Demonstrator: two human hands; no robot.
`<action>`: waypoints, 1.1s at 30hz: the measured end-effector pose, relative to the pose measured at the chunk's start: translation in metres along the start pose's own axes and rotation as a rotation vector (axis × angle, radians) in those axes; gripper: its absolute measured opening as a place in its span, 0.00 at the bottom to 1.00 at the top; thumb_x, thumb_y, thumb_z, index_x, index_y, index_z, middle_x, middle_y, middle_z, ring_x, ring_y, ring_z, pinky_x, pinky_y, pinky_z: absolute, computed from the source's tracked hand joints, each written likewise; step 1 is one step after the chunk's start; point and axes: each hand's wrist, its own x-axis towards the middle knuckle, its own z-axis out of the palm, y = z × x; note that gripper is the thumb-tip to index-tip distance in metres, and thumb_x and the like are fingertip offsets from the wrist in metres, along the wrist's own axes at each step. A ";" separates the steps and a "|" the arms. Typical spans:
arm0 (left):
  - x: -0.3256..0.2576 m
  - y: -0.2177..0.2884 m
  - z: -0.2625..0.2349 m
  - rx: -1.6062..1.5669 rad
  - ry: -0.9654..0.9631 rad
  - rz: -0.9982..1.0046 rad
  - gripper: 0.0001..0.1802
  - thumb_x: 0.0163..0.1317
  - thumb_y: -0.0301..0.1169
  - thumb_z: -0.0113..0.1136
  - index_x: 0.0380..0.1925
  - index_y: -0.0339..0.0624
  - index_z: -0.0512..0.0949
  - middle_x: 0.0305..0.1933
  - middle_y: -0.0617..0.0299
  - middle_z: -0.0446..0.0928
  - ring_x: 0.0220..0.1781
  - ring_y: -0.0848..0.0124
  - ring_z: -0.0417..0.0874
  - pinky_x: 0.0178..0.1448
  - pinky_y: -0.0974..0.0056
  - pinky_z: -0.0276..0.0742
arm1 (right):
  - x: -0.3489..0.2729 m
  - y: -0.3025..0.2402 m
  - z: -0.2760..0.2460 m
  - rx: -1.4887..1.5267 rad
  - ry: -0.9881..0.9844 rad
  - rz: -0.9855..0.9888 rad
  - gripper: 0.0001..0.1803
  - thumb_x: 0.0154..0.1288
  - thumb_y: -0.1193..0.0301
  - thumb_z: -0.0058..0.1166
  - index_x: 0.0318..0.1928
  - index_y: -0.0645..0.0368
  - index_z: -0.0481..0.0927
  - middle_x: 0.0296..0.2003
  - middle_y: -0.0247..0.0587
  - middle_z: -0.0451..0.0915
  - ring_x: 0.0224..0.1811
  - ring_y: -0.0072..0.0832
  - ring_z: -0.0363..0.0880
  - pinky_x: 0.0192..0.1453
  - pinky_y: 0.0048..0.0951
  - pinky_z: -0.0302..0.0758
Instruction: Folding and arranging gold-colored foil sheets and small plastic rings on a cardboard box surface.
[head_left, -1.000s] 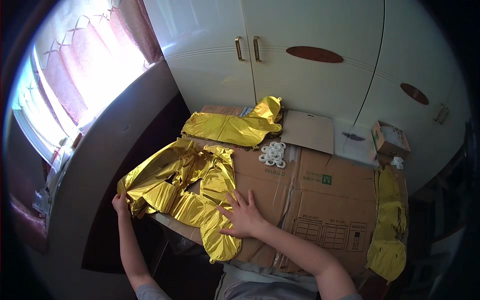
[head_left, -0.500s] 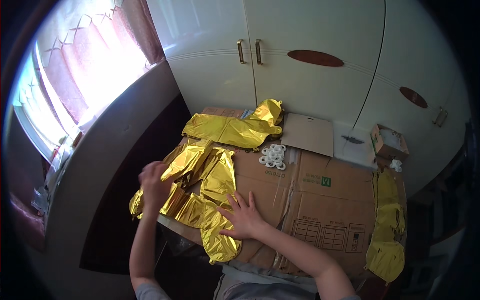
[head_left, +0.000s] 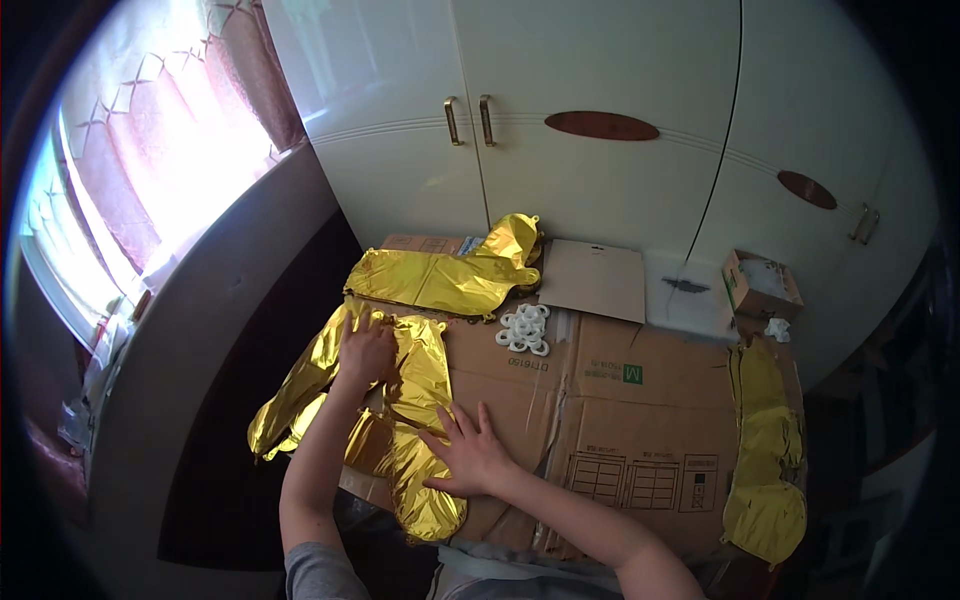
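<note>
1. Left hand (head_left: 365,350) lies flat, palm down, fingers spread, on the crumpled gold foil balloon (head_left: 410,400); pressing on it, not clamped round anything.
2. Right hand (head_left: 470,455) also flat and open, fingers splayed, on the lower part of the same gold foil balloon, its heel partly on the flattened brown cardboard sheet (head_left: 620,420).
3. The two hands are apart, left one higher and further left, right one nearer the person.
4. The gold foil balloon sits at the left end of the cardboard sheet, deflated and wrinkled; one lobe hangs off the left edge over the dark floor.
5. A second flat gold foil balloon (head_left: 440,280) lies further back, near the white cupboard doors (head_left: 560,150), apart from both hands.
6. A cluster of small white tape rolls (head_left: 525,330) sits on the cardboard just below that second balloon.
7. A third gold foil piece (head_left: 765,440) lies along the right edge of the cardboard, well apart from the hands.
8. A small open cardboard box (head_left: 760,285) stands at the back right; a plain brown card panel (head_left: 597,280) lies beside the white rolls.
9. Pink curtain (head_left: 130,170) on the bright window at left.
</note>
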 end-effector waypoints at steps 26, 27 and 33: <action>-0.174 0.047 -0.072 -0.873 -0.175 0.201 0.24 0.44 0.39 0.68 0.40 0.38 0.75 0.44 0.53 0.75 0.47 0.56 0.76 0.50 0.58 0.72 | -0.004 0.010 0.014 0.057 0.082 -0.147 0.30 0.58 0.39 0.39 0.60 0.32 0.67 0.65 0.29 0.59 0.70 0.32 0.48 0.67 0.66 0.37; -0.183 0.051 -0.073 -0.871 -0.174 0.206 0.26 0.44 0.41 0.69 0.41 0.38 0.74 0.46 0.53 0.74 0.49 0.56 0.75 0.52 0.58 0.71 | -0.005 0.007 0.010 0.060 0.089 -0.139 0.27 0.61 0.42 0.38 0.58 0.32 0.69 0.64 0.27 0.61 0.69 0.31 0.49 0.67 0.66 0.37; -0.208 0.067 -0.057 -0.703 -0.146 0.255 0.35 0.40 0.50 0.69 0.47 0.44 0.71 0.59 0.53 0.65 0.62 0.54 0.64 0.63 0.54 0.59 | -0.003 0.005 0.016 0.074 0.111 -0.119 0.24 0.63 0.45 0.37 0.57 0.32 0.70 0.63 0.26 0.61 0.69 0.30 0.50 0.67 0.65 0.37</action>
